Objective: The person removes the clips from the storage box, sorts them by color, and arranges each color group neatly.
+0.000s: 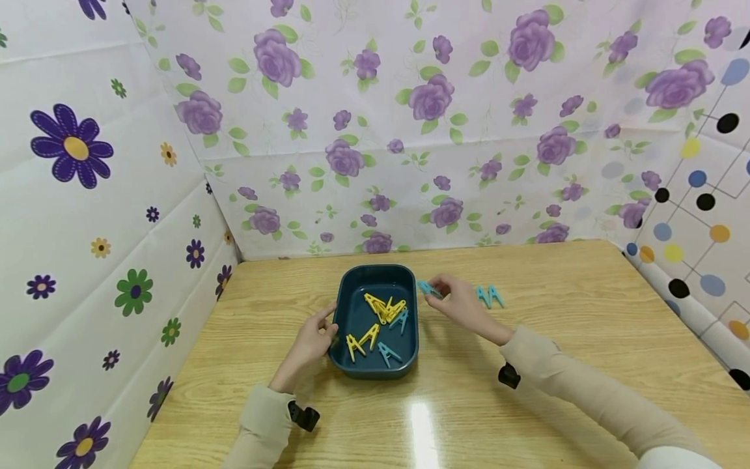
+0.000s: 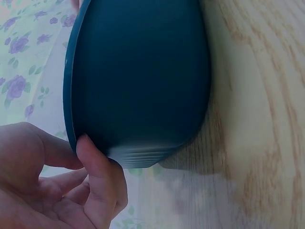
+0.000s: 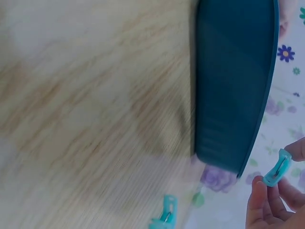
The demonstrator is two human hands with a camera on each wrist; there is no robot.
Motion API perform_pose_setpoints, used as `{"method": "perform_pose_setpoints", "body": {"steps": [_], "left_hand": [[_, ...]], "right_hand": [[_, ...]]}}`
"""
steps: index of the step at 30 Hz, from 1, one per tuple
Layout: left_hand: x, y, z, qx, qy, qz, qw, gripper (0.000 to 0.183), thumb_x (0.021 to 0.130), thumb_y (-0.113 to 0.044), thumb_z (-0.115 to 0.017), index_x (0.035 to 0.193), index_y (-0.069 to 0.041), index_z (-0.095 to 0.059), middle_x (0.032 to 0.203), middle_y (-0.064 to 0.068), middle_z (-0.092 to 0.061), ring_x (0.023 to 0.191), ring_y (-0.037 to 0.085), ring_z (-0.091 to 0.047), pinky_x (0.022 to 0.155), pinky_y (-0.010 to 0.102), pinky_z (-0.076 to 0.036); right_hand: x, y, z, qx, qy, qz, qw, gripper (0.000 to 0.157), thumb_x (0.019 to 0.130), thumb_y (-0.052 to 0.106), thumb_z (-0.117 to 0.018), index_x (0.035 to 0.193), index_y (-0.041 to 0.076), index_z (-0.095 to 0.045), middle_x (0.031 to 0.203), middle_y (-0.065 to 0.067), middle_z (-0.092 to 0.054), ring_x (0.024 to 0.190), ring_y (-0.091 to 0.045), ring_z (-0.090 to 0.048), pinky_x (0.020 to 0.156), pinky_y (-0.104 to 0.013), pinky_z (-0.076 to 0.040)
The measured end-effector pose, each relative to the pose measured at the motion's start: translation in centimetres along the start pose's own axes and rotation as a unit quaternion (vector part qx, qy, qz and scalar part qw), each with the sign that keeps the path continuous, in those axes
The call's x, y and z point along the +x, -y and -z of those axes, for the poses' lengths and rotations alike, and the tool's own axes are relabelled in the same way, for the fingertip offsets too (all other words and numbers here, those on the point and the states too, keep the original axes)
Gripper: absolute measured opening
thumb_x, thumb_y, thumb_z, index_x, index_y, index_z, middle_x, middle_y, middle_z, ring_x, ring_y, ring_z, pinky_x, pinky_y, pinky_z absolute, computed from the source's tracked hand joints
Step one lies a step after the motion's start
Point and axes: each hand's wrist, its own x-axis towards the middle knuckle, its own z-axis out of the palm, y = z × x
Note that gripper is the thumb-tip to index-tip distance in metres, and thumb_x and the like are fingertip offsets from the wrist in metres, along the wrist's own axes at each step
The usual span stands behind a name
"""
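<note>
A dark teal plastic bin [image 1: 377,374] stands on the wooden table. My left hand [image 1: 314,335] grips its left rim, thumb and fingers pinching the edge, as the left wrist view also shows. Inside the bin lie several yellow clothespins [image 1: 370,335] and two blue clothespins [image 1: 388,354]. Just off the bin's right rim, my right hand [image 1: 459,303] pinches another blue clothespin [image 3: 278,168] between thumb and fingers, above the table. To the right of that hand, two more blue clothespins [image 1: 495,296] rest side by side on the wood.
The wooden table [image 1: 527,397] meets a floral cloth backdrop [image 1: 351,163] behind the bin. Patterned cloth also hangs along the left and right sides. A black wrist camera [image 1: 303,415] is strapped to the left forearm, another [image 1: 509,376] to the right.
</note>
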Motion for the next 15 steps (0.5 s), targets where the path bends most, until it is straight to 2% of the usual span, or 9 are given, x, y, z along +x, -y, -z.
{"method": "perform_pose_setpoints", "body": {"steps": [5, 15], "left_hand": [[-0.1, -0.1, 0.0, -0.004, 0.002, 0.004, 1.0000, 0.050, 0.099, -0.002, -0.050, 0.147, -0.008, -0.040, 0.082, 0.014, -0.054, 0.042, 0.008, -0.037, 0.046, 0.029, -0.045], [-0.3, -0.1, 0.1, -0.011, 0.004, 0.008, 0.9999, 0.050, 0.099, -0.003, -0.050, 0.147, -0.008, -0.041, 0.077, 0.005, -0.049, 0.046, 0.011, -0.039, 0.051, 0.041, -0.051]], "right_hand": [[-0.1, -1.1, 0.7, -0.005, -0.002, -0.018, 1.000, 0.017, 0.091, 0.021, -0.067, 0.105, 0.011, -0.067, 0.090, -0.003, -0.068, 0.078, -0.014, -0.062, 0.066, -0.030, -0.050], [-0.8, -2.7, 1.8, -0.020, -0.013, -0.038, 0.999, 0.019, 0.090, 0.019, -0.068, 0.105, 0.008, -0.067, 0.087, -0.006, -0.067, 0.074, -0.014, -0.060, 0.063, -0.026, -0.048]]}}
